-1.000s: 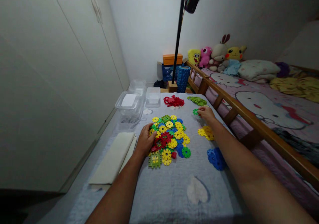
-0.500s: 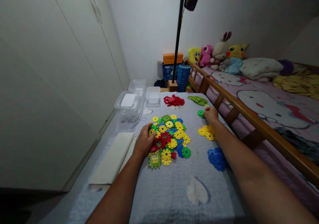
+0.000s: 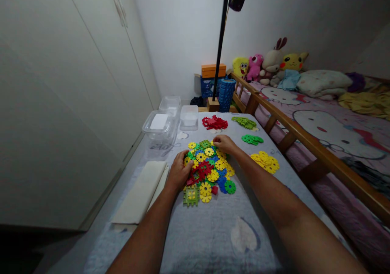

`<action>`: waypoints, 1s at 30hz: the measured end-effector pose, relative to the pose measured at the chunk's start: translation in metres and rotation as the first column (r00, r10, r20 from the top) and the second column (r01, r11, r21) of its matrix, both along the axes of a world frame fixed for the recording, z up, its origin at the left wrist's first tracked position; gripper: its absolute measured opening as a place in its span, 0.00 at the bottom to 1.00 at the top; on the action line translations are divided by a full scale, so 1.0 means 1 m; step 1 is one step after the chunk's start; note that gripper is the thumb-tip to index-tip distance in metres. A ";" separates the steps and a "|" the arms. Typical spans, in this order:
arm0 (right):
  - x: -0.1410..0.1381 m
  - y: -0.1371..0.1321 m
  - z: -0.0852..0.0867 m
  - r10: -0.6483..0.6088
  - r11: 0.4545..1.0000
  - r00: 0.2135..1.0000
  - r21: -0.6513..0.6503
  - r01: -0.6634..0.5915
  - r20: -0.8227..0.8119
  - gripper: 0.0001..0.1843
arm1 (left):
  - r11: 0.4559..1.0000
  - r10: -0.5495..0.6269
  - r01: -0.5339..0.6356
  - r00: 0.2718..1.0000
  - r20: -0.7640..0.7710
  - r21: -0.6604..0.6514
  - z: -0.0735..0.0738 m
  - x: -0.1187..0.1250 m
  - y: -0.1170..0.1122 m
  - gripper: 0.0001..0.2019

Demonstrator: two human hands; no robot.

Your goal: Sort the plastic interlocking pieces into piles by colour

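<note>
Left hand point(image 3: 179, 171), relaxed, rests against the unsorted pile of interlocking pieces point(image 3: 213, 175); yellow discs point(image 3: 265, 162) lie grouped rightward. Right hand point(image 3: 224, 143), grip unclear, covers the pile's far edge; beyond sit sorted green discs point(image 3: 251, 139), lime pieces point(image 3: 244, 122) and red pieces point(image 3: 215, 122).

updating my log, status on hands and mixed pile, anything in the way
Left hand open at left side of mixed pile. Right hand at its far edge, grip unclear. No obstacle seen between hands and pile.
</note>
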State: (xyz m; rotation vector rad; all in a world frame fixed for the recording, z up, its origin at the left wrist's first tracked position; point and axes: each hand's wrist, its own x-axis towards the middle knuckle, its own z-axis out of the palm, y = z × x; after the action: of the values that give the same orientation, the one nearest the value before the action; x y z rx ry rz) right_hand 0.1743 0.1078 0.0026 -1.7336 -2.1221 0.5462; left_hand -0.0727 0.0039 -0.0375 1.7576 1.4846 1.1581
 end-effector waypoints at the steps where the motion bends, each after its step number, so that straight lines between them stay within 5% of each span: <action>1: -0.007 0.001 0.000 0.004 1.000 0.999 -0.015 -0.004 0.032 0.13 | 1.000 0.001 -0.001 1.000 0.000 -0.002 0.000 0.000 0.000 0.24; 7: -0.033 0.004 0.004 -0.100 0.990 0.973 -0.080 0.119 0.209 0.12 | 1.000 -0.003 0.003 1.000 -0.008 -0.005 0.003 0.002 -0.001 0.23; 12: -0.038 0.005 0.004 -0.200 0.961 0.970 -0.165 0.221 0.137 0.12 | 1.000 -0.003 0.003 1.000 -0.009 0.005 0.005 0.002 -0.001 0.22; 22: -0.052 0.008 -0.002 -0.244 0.965 0.953 -0.055 0.257 0.177 0.12 | 1.000 -0.007 0.007 1.000 -0.008 -0.001 0.004 0.002 -0.001 0.22; 27: -0.041 0.019 -0.007 -0.250 0.967 0.953 -0.088 0.238 -0.170 0.06 | 1.000 -0.009 0.009 1.000 0.006 0.002 0.003 0.001 -0.001 0.21; 30: -0.022 0.023 -0.007 -0.222 0.975 0.874 -0.086 0.205 -0.431 0.08 | 1.000 -0.007 0.007 1.000 0.003 0.004 0.003 0.001 -0.001 0.21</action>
State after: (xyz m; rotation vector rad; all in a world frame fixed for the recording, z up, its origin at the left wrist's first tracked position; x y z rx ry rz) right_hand 0.1527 0.1312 -0.0043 -1.6462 -1.5939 0.8281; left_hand -0.0713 0.0025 -0.0345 1.7608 1.4744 1.1606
